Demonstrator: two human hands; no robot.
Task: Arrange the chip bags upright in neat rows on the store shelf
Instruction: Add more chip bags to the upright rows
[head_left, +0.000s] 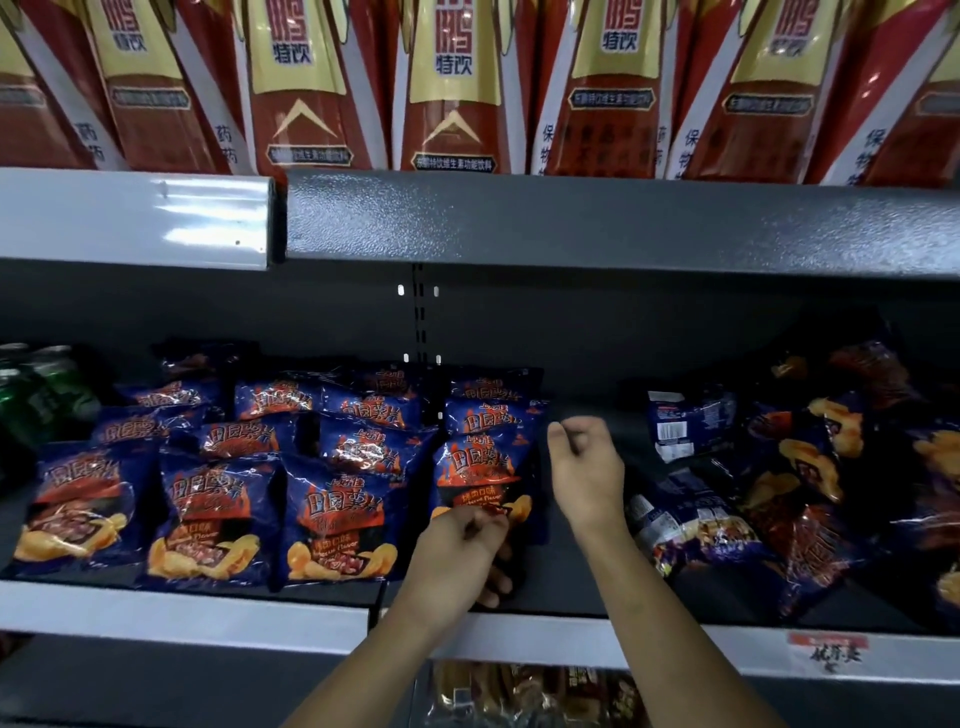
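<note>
Dark blue chip bags stand upright in several rows on the grey shelf (566, 605). The front bag of the rightmost row (480, 475) is gripped at its lower edge by my left hand (457, 558). Just right of that bag, my right hand (587, 467) hovers with fingers loosely curled and holds nothing. More of the same chip bags lie in a jumbled pile (779, 483) at the right end of the shelf, some showing their backs.
Red and gold drink cartons (452, 88) fill the shelf above. Green cans (36, 395) stand at the far left. A price tag (831, 652) sits on the shelf's front rail. Packaged goods (519, 691) show on the shelf below. Bare shelf lies between my right hand and the pile.
</note>
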